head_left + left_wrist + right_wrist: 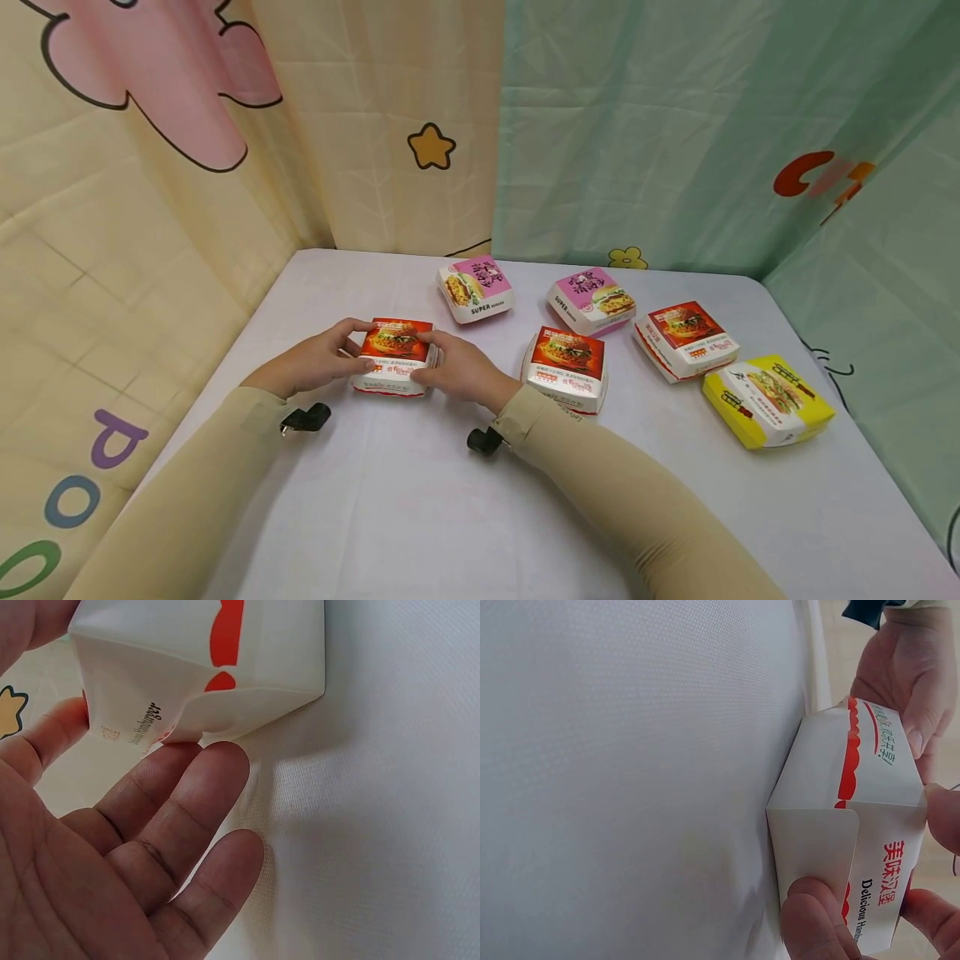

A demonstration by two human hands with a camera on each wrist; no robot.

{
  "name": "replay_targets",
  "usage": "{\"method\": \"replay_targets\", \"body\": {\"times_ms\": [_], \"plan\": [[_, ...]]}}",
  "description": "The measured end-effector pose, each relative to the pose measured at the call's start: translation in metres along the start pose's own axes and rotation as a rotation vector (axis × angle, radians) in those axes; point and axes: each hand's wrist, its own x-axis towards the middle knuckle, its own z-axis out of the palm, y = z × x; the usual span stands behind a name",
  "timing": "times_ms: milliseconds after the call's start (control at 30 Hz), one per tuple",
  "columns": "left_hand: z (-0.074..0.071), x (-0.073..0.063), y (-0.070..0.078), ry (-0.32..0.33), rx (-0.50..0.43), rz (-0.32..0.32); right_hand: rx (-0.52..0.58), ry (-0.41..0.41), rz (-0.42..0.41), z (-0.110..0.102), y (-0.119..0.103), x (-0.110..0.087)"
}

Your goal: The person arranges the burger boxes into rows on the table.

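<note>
A red and white burger box (397, 357) with a burger picture on its lid sits on the white table between both hands. My left hand (315, 365) holds its left side, thumb near the front corner and index finger at the back. In the left wrist view, fingertips touch the low edge of the box (150, 667). From the right, my right hand (471, 372) grips the opposite side. The right wrist view shows thumb and fingers spread over that side of the box (817, 832), one fingertip pressing low on the side flap. The lid is closed.
Right of the hands stands a matching burger box (567, 367), with another red and white box (686, 340) further right. Two pink boxes (476, 288) stand at the back. A yellow box (768, 402) lies near the right edge. Curtains (420, 75) surround the white table (420, 517).
</note>
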Motion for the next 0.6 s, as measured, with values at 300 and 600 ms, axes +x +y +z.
{"method": "replay_targets", "body": {"times_ms": [300,600], "plan": [[-0.0001,-0.0005,-0.0002,-0.005,-0.006,-0.005,-0.001,-0.003,-0.002,-0.0005,0.0003,0.0004],[-0.0007,-0.0003,-0.0021,-0.003,0.040,-0.031,-0.009,-0.015,0.017,-0.0010,-0.0013,-0.0008]]}}
